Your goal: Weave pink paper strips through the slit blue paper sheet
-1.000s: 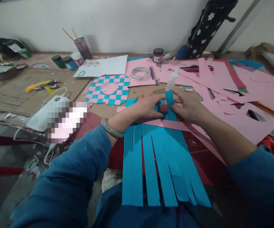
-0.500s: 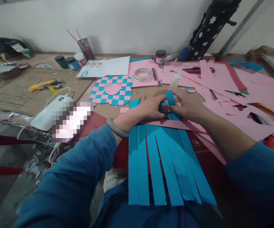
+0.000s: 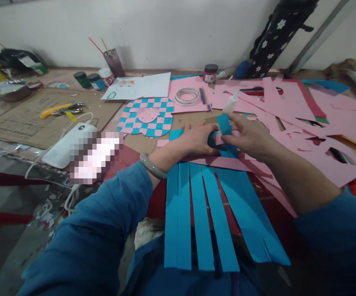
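Observation:
A sheet of blue paper cut into long strips [image 3: 204, 218] hangs over the table edge towards my lap. A long pink paper strip [image 3: 193, 160] crosses these strips near the edge. My left hand [image 3: 198, 139] lies over the upper part of the blue paper, its thumb and fingers apart, pressing down. Beside it, my right hand [image 3: 248, 133] pinches a raised blue paper strip [image 3: 224, 124] between thumb and fingers. A short piece of pink paper [image 3: 219, 139] shows between the hands. What lies under my left palm is hidden.
Behind my hands lies a woven pink-and-blue paper piece [image 3: 147, 117]. Farther back are a tape roll [image 3: 187, 96], pencils [image 3: 205, 98] and a glue bottle [image 3: 231, 102]. Pink paper scraps [image 3: 313, 123] cover the right side. A white power bank [image 3: 69, 146] and pliers [image 3: 62, 109] lie left.
The raised blue strip in my right hand has tilted and stands out more. The hanging strips at the right have shifted and closed together, widening a gap beside them. My left hand stays put.

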Tool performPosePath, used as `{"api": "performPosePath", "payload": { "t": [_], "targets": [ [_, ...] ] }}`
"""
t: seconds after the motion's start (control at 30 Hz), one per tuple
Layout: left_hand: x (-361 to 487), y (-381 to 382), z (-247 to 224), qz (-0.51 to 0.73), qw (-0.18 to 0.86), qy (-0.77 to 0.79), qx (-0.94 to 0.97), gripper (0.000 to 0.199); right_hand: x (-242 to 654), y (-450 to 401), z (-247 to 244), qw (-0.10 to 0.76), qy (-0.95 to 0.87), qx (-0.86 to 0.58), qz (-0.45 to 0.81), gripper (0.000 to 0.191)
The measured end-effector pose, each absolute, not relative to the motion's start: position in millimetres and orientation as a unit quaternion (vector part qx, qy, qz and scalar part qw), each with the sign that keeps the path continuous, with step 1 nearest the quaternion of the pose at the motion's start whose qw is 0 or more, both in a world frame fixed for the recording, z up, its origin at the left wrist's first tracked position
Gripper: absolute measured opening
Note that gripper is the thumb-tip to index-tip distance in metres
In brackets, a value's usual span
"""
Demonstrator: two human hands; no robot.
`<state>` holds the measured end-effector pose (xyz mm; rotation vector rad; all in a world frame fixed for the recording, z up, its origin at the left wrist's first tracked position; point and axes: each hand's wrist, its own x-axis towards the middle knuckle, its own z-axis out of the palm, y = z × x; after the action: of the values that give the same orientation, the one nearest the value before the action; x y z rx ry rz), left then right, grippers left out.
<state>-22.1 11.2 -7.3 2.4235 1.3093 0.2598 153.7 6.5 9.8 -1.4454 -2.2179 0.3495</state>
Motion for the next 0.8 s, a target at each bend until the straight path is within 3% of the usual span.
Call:
{"api": "performPosePath", "payload": {
  "t": [0.47, 0.7, 0.8],
  "targets": [
    [-19, 4, 0, 0.066, 0.178, 0.478, 0.857, 0.066, 154, 9, 10, 0.175, -0.779, -0.593, 0.107, 0.039],
    [-23, 5, 0, 0.084, 0.166, 0.460, 0.868, 0.076, 154, 12, 8, 0.164, -0.781, -0.594, 0.105, 0.041],
    [-26, -3, 4, 0.085, 0.105, 0.469, 0.873, 0.063, 155, 13, 6, 0.180, -0.784, -0.586, 0.099, 0.036]
  ]
}}
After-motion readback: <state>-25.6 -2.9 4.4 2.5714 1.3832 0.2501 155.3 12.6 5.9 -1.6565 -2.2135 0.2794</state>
